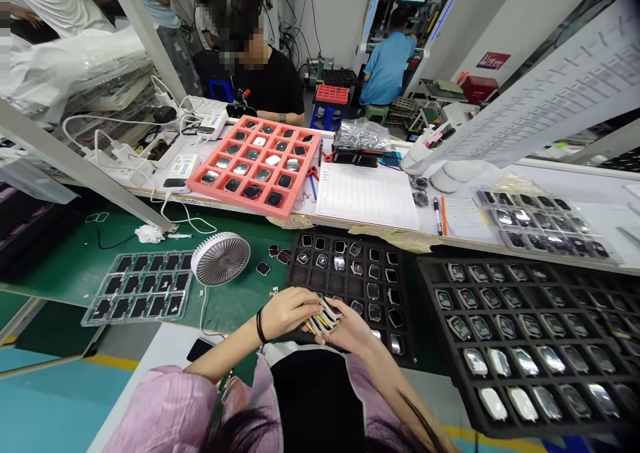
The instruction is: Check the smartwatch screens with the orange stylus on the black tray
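Observation:
My left hand point(294, 312) and my right hand point(353, 330) are closed together around a small stack of watch cases point(325, 318), silvery with dark and yellow edges. The stack is tilted, and fingers cover part of it. Right beneath and behind my hands lies a black foam tray point(330, 283), with watch cases in many pockets and some middle pockets bare. A few loose dark watch parts point(263, 268) rest on the green mat left of this tray.
A round white fan point(221, 258) and a clear tray of black pieces point(135, 283) stand left. A pink foam tray point(295, 203) and a paper form point(367, 193) occupy the raised shelf. Another black watch tray point(463, 366) extends right. A person in black point(277, 83) sits opposite.

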`<state>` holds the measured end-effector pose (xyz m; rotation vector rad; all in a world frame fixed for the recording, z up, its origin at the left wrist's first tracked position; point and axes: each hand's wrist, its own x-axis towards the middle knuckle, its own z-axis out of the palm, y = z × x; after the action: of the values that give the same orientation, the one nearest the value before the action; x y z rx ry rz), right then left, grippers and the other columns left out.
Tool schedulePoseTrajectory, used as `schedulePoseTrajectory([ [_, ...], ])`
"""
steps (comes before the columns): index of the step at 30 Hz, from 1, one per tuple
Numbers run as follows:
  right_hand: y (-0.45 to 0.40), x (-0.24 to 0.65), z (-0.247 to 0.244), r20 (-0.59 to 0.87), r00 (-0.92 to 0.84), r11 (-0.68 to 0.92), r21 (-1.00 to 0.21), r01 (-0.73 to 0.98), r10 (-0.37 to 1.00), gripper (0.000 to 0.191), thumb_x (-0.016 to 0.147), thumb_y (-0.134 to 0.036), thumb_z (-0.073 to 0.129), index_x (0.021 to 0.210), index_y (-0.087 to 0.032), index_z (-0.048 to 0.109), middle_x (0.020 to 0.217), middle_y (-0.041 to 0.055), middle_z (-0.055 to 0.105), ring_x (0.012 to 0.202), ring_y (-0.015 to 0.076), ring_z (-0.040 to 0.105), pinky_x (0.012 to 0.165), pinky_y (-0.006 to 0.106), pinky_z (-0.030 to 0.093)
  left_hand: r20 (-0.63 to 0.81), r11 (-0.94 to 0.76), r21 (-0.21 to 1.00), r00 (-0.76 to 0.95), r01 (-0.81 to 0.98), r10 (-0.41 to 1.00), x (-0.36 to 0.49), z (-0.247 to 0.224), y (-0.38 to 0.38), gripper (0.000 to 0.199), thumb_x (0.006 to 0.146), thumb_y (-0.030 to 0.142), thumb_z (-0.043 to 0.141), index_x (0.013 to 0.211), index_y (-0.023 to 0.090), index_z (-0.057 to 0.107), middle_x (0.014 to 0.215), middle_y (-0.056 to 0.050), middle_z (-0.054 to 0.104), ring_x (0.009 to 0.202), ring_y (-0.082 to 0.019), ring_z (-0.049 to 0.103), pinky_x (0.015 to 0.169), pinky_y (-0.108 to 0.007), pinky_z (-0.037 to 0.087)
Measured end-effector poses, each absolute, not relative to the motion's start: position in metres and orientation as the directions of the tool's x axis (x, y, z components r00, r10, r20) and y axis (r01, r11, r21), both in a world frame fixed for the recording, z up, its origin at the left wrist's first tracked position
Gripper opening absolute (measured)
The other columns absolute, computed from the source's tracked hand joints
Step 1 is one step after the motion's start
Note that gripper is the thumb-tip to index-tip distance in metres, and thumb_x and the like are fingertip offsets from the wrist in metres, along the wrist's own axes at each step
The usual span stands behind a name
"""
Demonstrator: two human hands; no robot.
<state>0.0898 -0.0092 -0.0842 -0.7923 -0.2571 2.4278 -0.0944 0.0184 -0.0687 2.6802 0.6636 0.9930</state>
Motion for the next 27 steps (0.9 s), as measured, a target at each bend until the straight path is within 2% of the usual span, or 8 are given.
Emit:
schedulePoseTrajectory([
  [4,-0.012,0.09,-0.085,-0.491,-0.696,-0.851,-0.341,-0.4,0.524,0.031,0.08,-0.043,0.054,0.088,-0.014,0.058,0.079,0.0103,0.067,0.072,0.0233,0.065,0.05,0.027,0.04,0.527,-0.901,0.336,0.738,0.276,0.422,-0.098,-0.071,0.023,0.024,0.096,0.02,0.04,0.099,0.017,0.063,0.095,-0.01,0.068,0.09,-0.018,0.062,0.077,-0.029,0.05],
  [11,-0.024,0.087,-0.084,-0.539,-0.724,-0.895,-0.359,-0.266,0.431,0.032,0.079,-0.042,0.053,0.086,-0.012,0.058,0.071,0.01,0.066,0.068,0.0237,0.066,0.05,0.028,0.039,0.294,-0.662,0.728,0.79,0.181,0.539,-0.102,-0.065,0.029,0.021,0.089,0.037,0.057,0.088,0.017,0.061,0.1,-0.008,0.067,0.083,-0.013,0.064,0.072,-0.019,0.048],
  [15,-0.032,0.084,-0.093,-0.581,-0.698,-0.903,-0.351,-0.25,0.419,0.033,0.078,-0.044,0.055,0.086,-0.012,0.059,0.075,0.0107,0.067,0.07,0.0237,0.066,0.05,0.027,0.039,0.139,-0.548,0.81,0.84,0.208,0.524,-0.102,-0.077,0.033,0.026,0.086,0.043,0.059,0.089,0.016,0.058,0.104,-0.009,0.067,0.083,-0.014,0.065,0.067,-0.019,0.048],
  [18,-0.033,0.085,-0.103,-0.613,-0.649,-0.889,-0.371,-0.267,0.45,0.035,0.076,-0.047,0.057,0.086,-0.013,0.058,0.072,0.0093,0.066,0.068,0.0236,0.066,0.049,0.027,0.041,0.004,-0.421,0.858,0.816,0.294,0.577,-0.1,-0.089,0.035,0.031,0.083,0.045,0.062,0.095,0.017,0.058,0.095,-0.006,0.069,0.077,-0.014,0.066,0.064,-0.02,0.049],
  [20,-0.03,0.087,-0.109,-0.652,-0.55,-0.851,-0.443,-0.283,0.522,0.04,0.072,-0.047,0.06,0.096,-0.015,0.055,0.069,0.0054,0.064,0.064,0.0227,0.065,0.046,0.026,0.041,-0.084,-0.326,0.878,0.785,0.349,0.614,-0.096,-0.093,0.034,0.04,0.079,0.044,0.067,0.109,0.019,0.055,0.097,-0.006,0.069,0.084,-0.016,0.067,0.066,-0.021,0.051],
  [23,-0.022,0.092,-0.114,-0.676,-0.268,-0.727,-0.636,-0.259,0.687,0.054,0.069,-0.045,0.065,0.115,-0.024,0.045,0.075,0.0,0.063,0.061,0.0208,0.063,0.045,0.026,0.041,-0.145,-0.281,0.874,0.764,0.396,0.629,-0.082,-0.095,0.026,0.072,0.071,0.037,0.076,0.132,0.022,0.04,0.113,-0.008,0.066,0.101,-0.022,0.065,0.073,-0.028,0.054],
  [25,-0.016,0.094,-0.113,-0.589,-0.086,-0.593,-0.782,-0.191,0.804,0.057,0.072,-0.042,0.066,0.122,-0.028,0.042,0.086,0.0,0.064,0.072,0.0211,0.064,0.056,0.03,0.047,-0.132,-0.3,0.842,0.71,0.449,0.692,-0.068,-0.097,0.019,0.08,0.068,0.029,0.078,0.135,0.021,0.037,0.122,-0.012,0.061,0.107,-0.026,0.062,0.082,-0.035,0.054],
  [27,-0.011,0.094,-0.109,-0.448,0.036,-0.445,-0.893,-0.07,0.894,0.056,0.076,-0.039,0.064,0.126,-0.028,0.042,0.093,0.0014,0.064,0.089,0.0227,0.062,0.079,0.036,0.047,-0.082,-0.311,0.801,0.609,0.511,0.789,-0.052,-0.102,0.013,0.07,0.068,0.018,0.074,0.131,0.019,0.041,0.126,-0.015,0.058,0.111,-0.028,0.059,0.09,-0.042,0.051],
])
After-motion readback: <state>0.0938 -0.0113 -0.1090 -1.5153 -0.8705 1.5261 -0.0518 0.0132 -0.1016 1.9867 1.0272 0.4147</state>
